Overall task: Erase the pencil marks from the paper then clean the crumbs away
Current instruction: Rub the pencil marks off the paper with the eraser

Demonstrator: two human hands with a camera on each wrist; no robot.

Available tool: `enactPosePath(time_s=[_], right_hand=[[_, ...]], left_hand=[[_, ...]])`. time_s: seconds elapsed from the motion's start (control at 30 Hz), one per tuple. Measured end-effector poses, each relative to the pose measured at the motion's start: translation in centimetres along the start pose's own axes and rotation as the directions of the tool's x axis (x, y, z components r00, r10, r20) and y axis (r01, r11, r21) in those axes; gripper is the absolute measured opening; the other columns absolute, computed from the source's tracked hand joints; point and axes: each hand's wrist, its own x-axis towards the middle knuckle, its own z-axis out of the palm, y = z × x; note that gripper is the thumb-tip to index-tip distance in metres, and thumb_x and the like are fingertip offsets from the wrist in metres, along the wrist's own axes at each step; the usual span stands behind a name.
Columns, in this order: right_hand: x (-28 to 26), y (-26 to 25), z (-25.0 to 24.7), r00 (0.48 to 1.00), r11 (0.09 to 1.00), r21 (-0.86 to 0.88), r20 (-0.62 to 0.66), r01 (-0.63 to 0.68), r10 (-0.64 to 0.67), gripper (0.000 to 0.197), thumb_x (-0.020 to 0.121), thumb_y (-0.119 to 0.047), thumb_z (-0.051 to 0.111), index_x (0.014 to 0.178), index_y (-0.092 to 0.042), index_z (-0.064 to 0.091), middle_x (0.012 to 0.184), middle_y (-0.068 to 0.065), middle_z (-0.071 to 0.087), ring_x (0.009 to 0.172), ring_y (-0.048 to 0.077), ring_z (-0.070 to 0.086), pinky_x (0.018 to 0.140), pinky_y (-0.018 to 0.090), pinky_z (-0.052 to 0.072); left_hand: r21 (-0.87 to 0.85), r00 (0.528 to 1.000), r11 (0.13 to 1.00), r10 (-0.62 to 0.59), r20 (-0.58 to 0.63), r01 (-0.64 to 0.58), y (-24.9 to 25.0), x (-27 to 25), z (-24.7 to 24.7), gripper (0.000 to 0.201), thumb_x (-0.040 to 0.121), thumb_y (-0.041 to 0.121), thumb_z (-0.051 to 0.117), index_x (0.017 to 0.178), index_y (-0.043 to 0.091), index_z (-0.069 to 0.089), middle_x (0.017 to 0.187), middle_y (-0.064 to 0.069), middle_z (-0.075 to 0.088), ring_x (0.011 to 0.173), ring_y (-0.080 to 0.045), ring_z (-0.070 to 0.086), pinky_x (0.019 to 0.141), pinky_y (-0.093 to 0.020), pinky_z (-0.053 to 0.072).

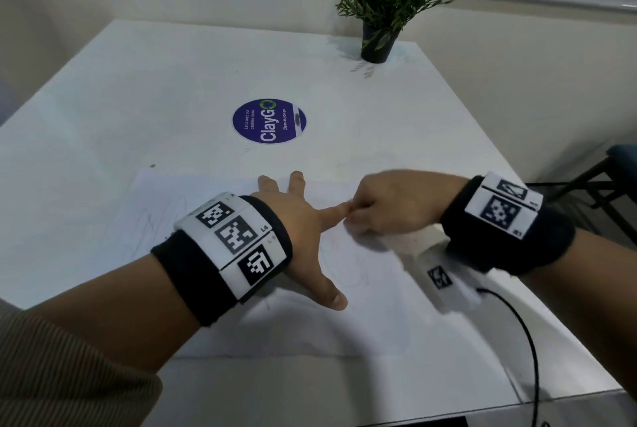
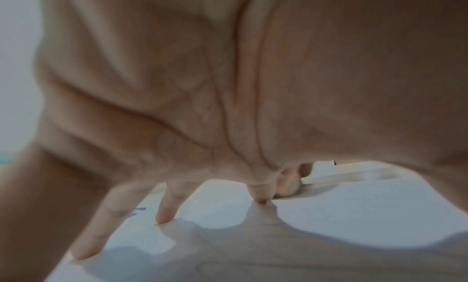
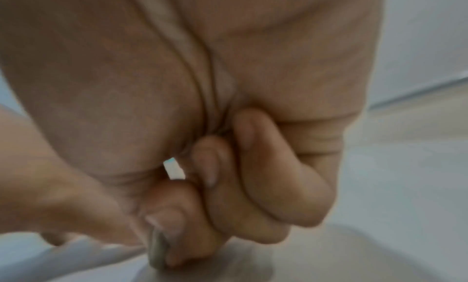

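Note:
A white sheet of paper (image 1: 362, 316) with faint pencil scribbles (image 1: 344, 264) lies on the white table. My left hand (image 1: 303, 219) is spread flat on the paper, with its straight fingers (image 2: 164, 216) pressing it down. Just right of my left forefinger, my right hand (image 1: 386, 206) is curled into a fist on the paper. In the right wrist view, thumb and fingers pinch a small grey-white eraser (image 3: 157, 250) against the sheet. From the head view the eraser is hidden by the fist, which is blurred.
A round purple sticker (image 1: 269, 120) lies on the table (image 1: 138, 99) beyond the paper. A potted green plant (image 1: 382, 13) stands at the far edge. A black cable (image 1: 524, 340) runs from my right wrist over the near right edge. A dark chair (image 1: 606, 168) stands to the right.

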Motion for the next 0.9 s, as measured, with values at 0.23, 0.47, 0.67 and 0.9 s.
enactPosePath(time_s=[0.23, 0.47, 0.67, 0.9], right_hand=[[-2.0, -1.0, 1.5, 0.997, 0.999, 0.022, 0.062, 0.038, -0.040, 0.046, 0.099, -0.037, 0.055, 0.058, -0.018, 0.065, 0.058, -0.012, 0.061, 0.056, 0.008, 0.054, 0.067, 0.030, 0.050], [-2.4, -1.4, 2.0, 0.999, 0.998, -0.059, 0.023, 0.029, -0.028, 0.049, 0.103, -0.039, 0.054, 0.057, -0.021, 0.057, 0.049, -0.016, 0.056, 0.051, -0.001, 0.053, 0.050, 0.012, 0.038], [-2.8, -1.4, 2.0, 1.000, 0.999, -0.051, -0.026, 0.016, -0.017, 0.047, 0.102, -0.040, 0.054, 0.061, -0.018, 0.058, 0.057, -0.005, 0.057, 0.055, 0.008, 0.053, 0.055, 0.019, 0.039], [-3.1, -1.1, 1.8, 0.999, 0.998, -0.055, -0.035, -0.011, 0.010, 0.050, 0.103, -0.041, 0.053, 0.057, -0.020, 0.058, 0.059, -0.003, 0.058, 0.059, 0.015, 0.054, 0.059, 0.027, 0.042]], left_hand=[[0.014, 1.000, 1.000, -0.007, 0.006, 0.007, 0.1, 0.1, -0.3, 0.134, 0.050, 0.096, 0.068, 0.142, 0.068, -0.025, 0.166, -0.019, -0.025, 0.149, -0.060, -0.008, 0.113, -0.065, 0.035], [0.016, 1.000, 1.000, -0.021, 0.006, 0.021, 0.2, -0.2, -0.3, 0.136, 0.049, 0.097, 0.067, 0.142, 0.067, -0.027, 0.166, -0.022, -0.022, 0.148, -0.062, -0.003, 0.113, -0.067, 0.032], [0.003, 1.000, 1.000, -0.029, 0.003, 0.029, 0.2, -0.5, -0.5, 0.135, 0.052, 0.095, 0.068, 0.144, 0.066, -0.026, 0.167, -0.023, -0.022, 0.149, -0.061, -0.006, 0.116, -0.068, 0.026], [0.020, 0.999, 0.999, -0.035, 0.003, 0.035, 0.4, -0.8, -0.8, 0.134, 0.055, 0.093, 0.069, 0.146, 0.065, -0.024, 0.167, -0.023, -0.019, 0.149, -0.060, -0.002, 0.116, -0.067, 0.027]])
